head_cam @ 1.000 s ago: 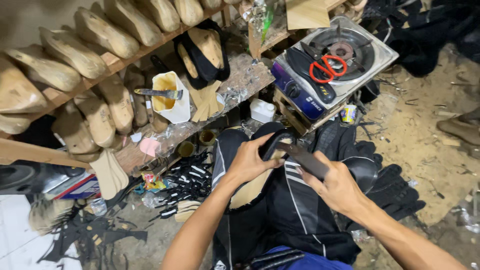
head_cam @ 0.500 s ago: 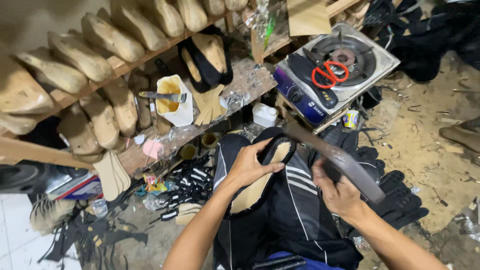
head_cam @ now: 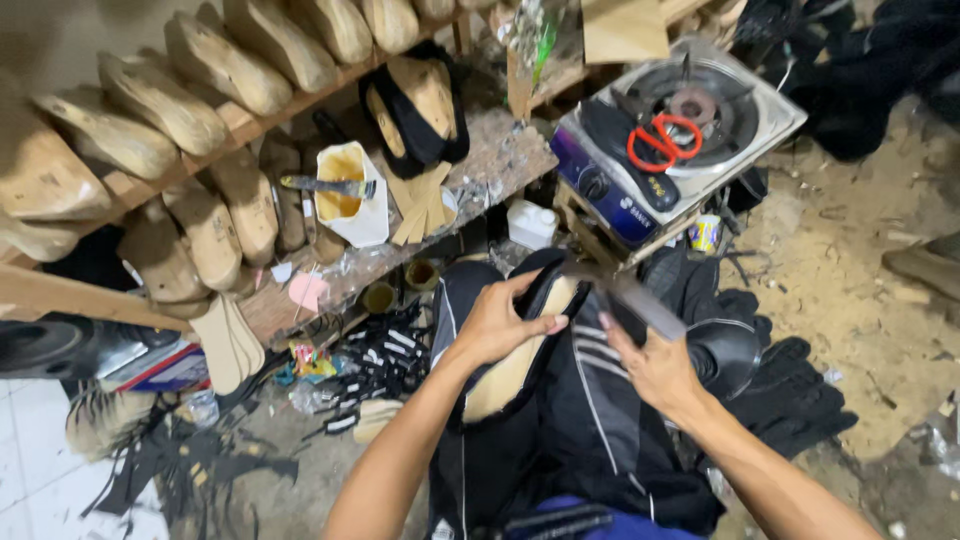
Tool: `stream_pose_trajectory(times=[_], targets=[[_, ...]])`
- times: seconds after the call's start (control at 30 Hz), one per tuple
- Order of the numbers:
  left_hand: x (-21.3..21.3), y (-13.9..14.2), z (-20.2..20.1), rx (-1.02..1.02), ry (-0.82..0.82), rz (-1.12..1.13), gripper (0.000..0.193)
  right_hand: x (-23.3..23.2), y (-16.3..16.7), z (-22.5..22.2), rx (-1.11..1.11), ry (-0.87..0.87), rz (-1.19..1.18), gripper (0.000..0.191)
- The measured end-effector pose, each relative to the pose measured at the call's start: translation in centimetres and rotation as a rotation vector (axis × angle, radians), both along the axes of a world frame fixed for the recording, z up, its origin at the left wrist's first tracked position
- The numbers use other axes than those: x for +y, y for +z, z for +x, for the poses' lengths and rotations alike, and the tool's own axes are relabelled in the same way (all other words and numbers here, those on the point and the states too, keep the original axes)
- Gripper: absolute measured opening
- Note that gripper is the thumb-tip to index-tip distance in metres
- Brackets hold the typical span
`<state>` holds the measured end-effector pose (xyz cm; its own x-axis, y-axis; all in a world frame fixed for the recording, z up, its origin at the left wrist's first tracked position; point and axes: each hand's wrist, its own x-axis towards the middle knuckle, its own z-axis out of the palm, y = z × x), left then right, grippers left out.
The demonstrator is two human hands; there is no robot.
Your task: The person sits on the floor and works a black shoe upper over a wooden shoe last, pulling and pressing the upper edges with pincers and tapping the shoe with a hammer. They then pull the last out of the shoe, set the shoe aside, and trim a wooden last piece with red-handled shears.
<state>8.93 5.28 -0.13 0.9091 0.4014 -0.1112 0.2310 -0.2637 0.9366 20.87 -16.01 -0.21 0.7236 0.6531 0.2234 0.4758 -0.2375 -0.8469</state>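
**Shoe on my lap, blade in my right hand**

My left hand (head_cam: 495,325) lies over the shoe (head_cam: 520,350) that rests on my lap, its pale sole turned up and its black upper rim showing along the edge. My left fingers (head_cam: 540,325) curl over that rim and press down on it, thumb up toward the toe end, so the hand is closed on the shoe. My right hand (head_cam: 655,370) sits just to the right of it, fingers wrapped around the lower end of a long flat metal blade (head_cam: 625,295). The blade runs up and to the left from my grip, and its far end meets the toe end of the shoe; I cannot tell whether the edge is actually cutting in there.

Under both hands is my black garment with white stripes (head_cam: 600,420). Right ahead of my knees stands a small gas stove (head_cam: 680,140) with red-handled scissors (head_cam: 660,140) lying on its burner. To the left, a rough wooden shelf (head_cam: 500,160) carries a white container of yellow glue (head_cam: 345,195) with a tool laid across its mouth, and rows of wooden shoe lasts (head_cam: 200,90) fill the racks above and below it. Black scraps (head_cam: 380,360) litter the floor beside my left knee.
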Motion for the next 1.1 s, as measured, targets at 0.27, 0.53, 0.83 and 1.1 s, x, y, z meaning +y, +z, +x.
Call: stream_pose_trajectory(times=[0.27,0.53,0.83,1.1], targets=[[0.5,-0.9,-0.1,-0.04,-0.012,-0.032,0.086,0.3,1.0,-0.7,0.135,-0.067,0.275,0.018],[0.7,-1.1,-0.1,0.032,0.002,-0.033,0.091,-1.8,-1.6,-0.7,-0.12,0.001,0.108,0.005],[0.6,-1.0,0.3,0.013,0.0,0.059,0.089,-1.2,-0.8,0.1,-0.535,0.065,-0.049,0.025],[0.1,-0.7,-0.1,-0.015,-0.022,-0.026,0.083,0.0,-0.3,-0.6,-0.122,-0.061,0.117,0.014]])
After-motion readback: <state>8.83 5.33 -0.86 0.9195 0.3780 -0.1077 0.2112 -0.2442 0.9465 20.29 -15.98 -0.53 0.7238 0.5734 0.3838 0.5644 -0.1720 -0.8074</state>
